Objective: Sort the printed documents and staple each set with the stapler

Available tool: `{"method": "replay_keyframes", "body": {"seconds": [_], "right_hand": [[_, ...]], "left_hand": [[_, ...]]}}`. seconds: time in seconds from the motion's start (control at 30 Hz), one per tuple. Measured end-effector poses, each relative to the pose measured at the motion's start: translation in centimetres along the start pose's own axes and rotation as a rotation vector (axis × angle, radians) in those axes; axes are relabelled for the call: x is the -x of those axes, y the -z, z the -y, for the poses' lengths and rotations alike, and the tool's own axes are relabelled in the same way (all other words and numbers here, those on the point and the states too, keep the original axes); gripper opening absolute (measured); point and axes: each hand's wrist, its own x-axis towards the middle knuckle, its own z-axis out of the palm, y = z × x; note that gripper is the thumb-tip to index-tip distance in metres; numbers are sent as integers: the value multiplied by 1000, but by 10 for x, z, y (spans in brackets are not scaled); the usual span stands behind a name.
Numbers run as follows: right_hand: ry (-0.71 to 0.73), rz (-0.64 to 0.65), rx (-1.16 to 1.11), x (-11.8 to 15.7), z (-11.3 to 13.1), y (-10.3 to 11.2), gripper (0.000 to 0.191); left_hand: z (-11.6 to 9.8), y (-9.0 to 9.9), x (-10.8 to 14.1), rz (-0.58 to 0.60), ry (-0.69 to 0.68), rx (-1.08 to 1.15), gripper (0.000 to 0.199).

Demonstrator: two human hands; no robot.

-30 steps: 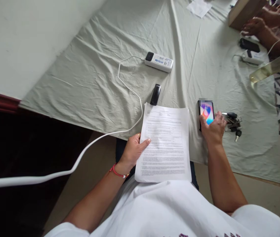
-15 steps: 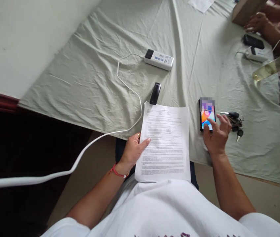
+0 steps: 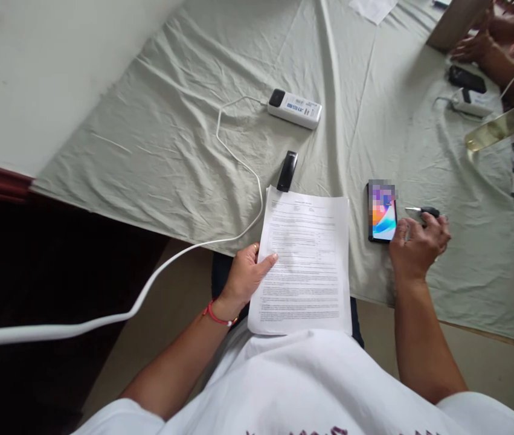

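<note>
A sheaf of printed papers [image 3: 304, 272] rests partly on the table edge and partly toward my lap. My left hand [image 3: 250, 275], with a ring and a red bracelet, grips its left edge, thumb on top. On the right, my right hand [image 3: 420, 244] is spread over a bunch of keys [image 3: 429, 212], fingers bent and slightly apart. Most of the keys are hidden beneath it; a dark fob and a metal tip show. Just left of that hand lies a smartphone [image 3: 382, 220] with its screen lit. A black stapler-like object [image 3: 287, 171] touches or nearly touches the papers' top edge.
A white power bank [image 3: 293, 109] lies on the green tablecloth [image 3: 184, 151], its white cable [image 3: 157, 275] trailing off left. At the far right are another person's arm [image 3: 505, 63], a black phone [image 3: 466, 78], a second white device [image 3: 474, 103] and a clear yellowish bar [image 3: 501, 124].
My right hand has moved right, from over the phone's lower edge to over the keys, covering most of them. My left hand and the papers stay where they were.
</note>
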Motion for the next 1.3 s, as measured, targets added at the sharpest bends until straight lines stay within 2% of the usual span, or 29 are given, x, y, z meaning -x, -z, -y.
{"method": "replay_keyframes", "body": {"seconds": [0.13, 0.3, 0.57, 0.87, 1.1, 1.3], "right_hand": [[30, -35, -56, -4, -3, -1, 37], [104, -54, -109, -4, 7, -1, 32], [146, 21, -121, -1, 20, 5, 33], [178, 112, -114, 3, 19, 1, 35], [240, 18, -140, 7, 12, -10, 39], [241, 53, -132, 11, 14, -13, 37]], "left_hand": [[0, 0, 0, 2, 0, -8, 49], [1, 0, 0, -6, 1, 5, 50], [1, 1, 0, 0, 2, 0, 49], [-1, 0, 1, -15, -2, -8, 49], [1, 1, 0, -1, -15, -18, 47], [-1, 0, 1, -2, -23, -13, 48]]}}
